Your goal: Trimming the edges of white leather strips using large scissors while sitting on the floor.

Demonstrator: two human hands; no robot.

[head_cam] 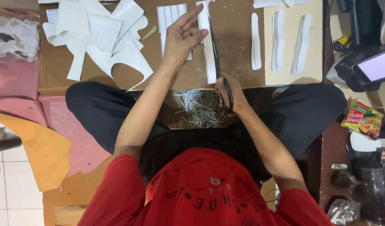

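While the right hand (226, 90) grips black scissors (219, 67), left hand (184, 35) pinches a white strip (209, 62), paper trimmings (198, 109) near, on the brown worktop (238, 37).

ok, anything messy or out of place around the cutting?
A loose pile of thin white paper trimmings lies below the board's edge by the lap, under the scissors in the right hand. The left hand holds the white strip.

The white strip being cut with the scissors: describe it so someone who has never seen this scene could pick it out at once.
On the brown board across the person's lap, look between the two hands. The long white strip runs lengthwise away from the person, with the left hand holding its far end and the scissors in the right hand laid along it. Unlike the neighbouring stacked white pieces, it alone is being held.
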